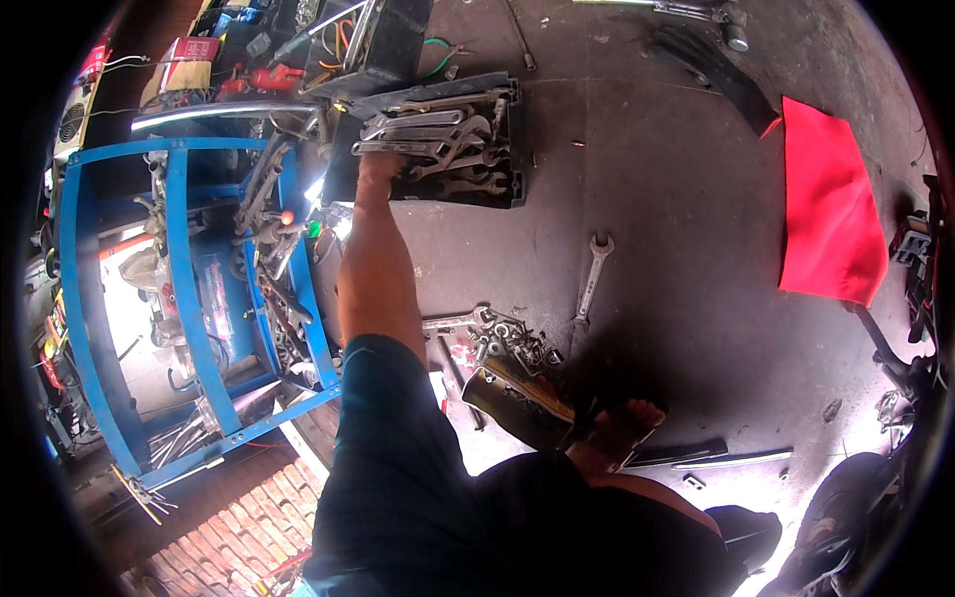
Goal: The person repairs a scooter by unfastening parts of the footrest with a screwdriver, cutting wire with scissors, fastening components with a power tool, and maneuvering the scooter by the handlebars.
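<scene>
My left hand [380, 166] reaches into a dark open toolbox [438, 202] at the upper left. Its fingers appear closed round the shank of a wrench [408, 148], though the wrenches partly hide them. Several open-end and combination wrenches [468, 184] lie in a loose pile under and beside the hand. My right hand is out of view. A single combination wrench [594, 281] lies on the dark floor, to the right of the toolbox and in front of my foot [629, 428].
On the left stands a blue metal frame [179, 289] hung with tools. A pile of sockets and small metal parts [512, 343] lies by a yellow-edged container [517, 398]. A red cloth [831, 204] is at right, a hammer [734, 30] at the far edge.
</scene>
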`<state>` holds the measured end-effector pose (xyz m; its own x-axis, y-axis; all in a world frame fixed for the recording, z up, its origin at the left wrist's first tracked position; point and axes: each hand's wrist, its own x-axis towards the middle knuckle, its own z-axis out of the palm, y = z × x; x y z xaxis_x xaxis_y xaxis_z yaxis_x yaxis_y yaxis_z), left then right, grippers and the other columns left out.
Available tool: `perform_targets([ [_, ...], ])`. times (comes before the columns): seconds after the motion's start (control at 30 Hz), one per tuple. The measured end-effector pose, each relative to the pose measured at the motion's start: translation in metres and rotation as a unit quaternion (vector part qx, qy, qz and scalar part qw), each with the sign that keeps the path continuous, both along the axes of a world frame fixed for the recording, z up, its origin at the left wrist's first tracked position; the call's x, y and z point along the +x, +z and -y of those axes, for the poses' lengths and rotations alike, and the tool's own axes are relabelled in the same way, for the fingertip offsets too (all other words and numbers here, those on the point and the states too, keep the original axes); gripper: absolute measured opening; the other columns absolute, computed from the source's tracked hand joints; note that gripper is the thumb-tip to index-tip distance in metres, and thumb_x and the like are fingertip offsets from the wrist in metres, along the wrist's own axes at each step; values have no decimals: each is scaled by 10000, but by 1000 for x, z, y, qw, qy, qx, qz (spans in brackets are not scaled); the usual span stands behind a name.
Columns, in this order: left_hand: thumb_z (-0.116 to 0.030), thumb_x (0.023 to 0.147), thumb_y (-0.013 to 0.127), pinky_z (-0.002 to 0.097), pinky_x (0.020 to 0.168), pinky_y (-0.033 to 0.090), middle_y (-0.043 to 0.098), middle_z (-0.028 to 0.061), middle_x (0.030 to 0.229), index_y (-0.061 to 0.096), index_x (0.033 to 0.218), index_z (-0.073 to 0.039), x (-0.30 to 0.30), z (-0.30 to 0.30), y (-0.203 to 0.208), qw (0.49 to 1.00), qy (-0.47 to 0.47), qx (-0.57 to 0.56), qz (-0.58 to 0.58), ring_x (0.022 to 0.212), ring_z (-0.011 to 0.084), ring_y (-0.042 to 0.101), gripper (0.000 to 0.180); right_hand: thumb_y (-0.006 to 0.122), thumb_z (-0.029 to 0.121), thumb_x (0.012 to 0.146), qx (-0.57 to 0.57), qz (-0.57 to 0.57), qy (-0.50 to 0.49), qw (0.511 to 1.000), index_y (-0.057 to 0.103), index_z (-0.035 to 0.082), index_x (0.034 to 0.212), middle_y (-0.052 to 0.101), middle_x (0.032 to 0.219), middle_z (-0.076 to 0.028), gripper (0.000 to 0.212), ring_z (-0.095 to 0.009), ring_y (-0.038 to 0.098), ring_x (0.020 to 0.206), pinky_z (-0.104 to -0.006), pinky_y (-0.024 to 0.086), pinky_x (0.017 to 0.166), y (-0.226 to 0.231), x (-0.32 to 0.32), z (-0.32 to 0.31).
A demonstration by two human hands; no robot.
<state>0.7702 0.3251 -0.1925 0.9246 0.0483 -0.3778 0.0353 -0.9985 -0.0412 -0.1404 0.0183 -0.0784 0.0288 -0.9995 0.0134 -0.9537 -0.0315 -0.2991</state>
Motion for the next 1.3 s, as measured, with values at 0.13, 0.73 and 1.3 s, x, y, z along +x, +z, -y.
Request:
perform_targets([
  [0.13,-471,778,681,406,1003,435,522,131,1358,490,1373,-160,-5,-8,-12,998,5,-58,1,1223,290,524,698,512,38,912,8,-6,6,1000,631,62,1154,632,1133,-192,271,-295,639,1013,-377,531,797,-6,0,-1],
  [0.73,-122,887,586,292,701,497,676,87,886,651,1001,-1,-29,45,98,813,-258,-428,299,766,173,643,179,503,14,903,-56,-12,24,998,644,62,1128,635,1114,-194,270,-294,647,993,-370,542,778,67,-20,-63],
  [1.3,-33,926,577,229,663,490,644,51,854,570,1014,-6,-673,307,329,221,-643,-608,-410,720,95,602,93,667,183,851,-198,154,-93,963,587,62,1155,661,987,-156,337,-371,653,864,-432,525,734,88,26,-99],
])
